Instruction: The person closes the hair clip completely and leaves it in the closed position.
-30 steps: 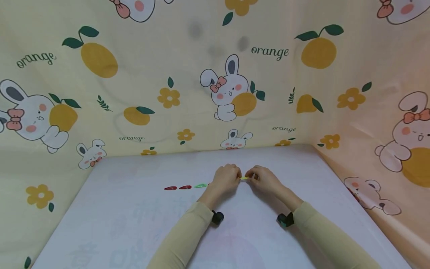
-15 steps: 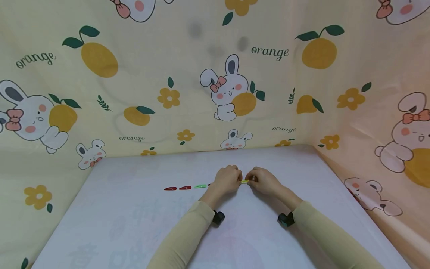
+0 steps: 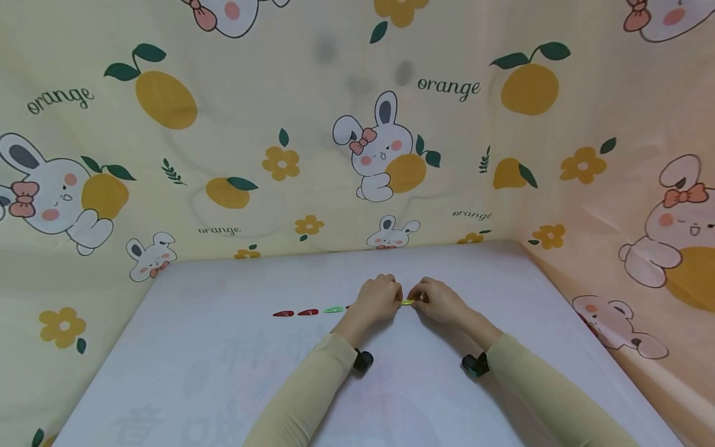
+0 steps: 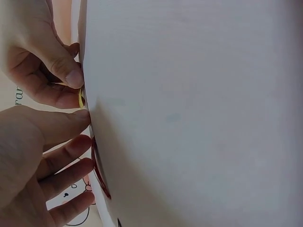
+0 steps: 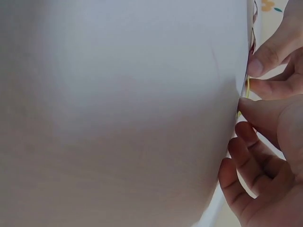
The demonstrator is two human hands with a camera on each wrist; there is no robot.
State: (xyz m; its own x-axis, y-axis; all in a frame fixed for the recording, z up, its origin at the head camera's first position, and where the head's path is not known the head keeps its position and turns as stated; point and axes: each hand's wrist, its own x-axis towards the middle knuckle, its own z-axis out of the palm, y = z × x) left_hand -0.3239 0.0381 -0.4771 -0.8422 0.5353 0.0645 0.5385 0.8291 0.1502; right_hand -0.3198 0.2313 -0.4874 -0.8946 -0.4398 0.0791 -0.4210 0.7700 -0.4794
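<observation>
A slim yellow hair clip lies at table level in the gap between my two hands. My left hand pinches its left end with thumb and forefinger, and my right hand pinches the right end. Seen from the left wrist, a short curve of the yellow hair clip shows between the two hands' fingertips. Just left of it, under my left hand's other fingers, is a dark red hair clip, mostly hidden in the head view.
To the left, in a row, lie two red hair clips and a light green one. They rest on a white tabletop. A patterned cloth hangs behind the table and along its sides.
Over the last second both hands and the yellow hair clip have come slightly toward me and down to the table. The other clips stay where they were.
</observation>
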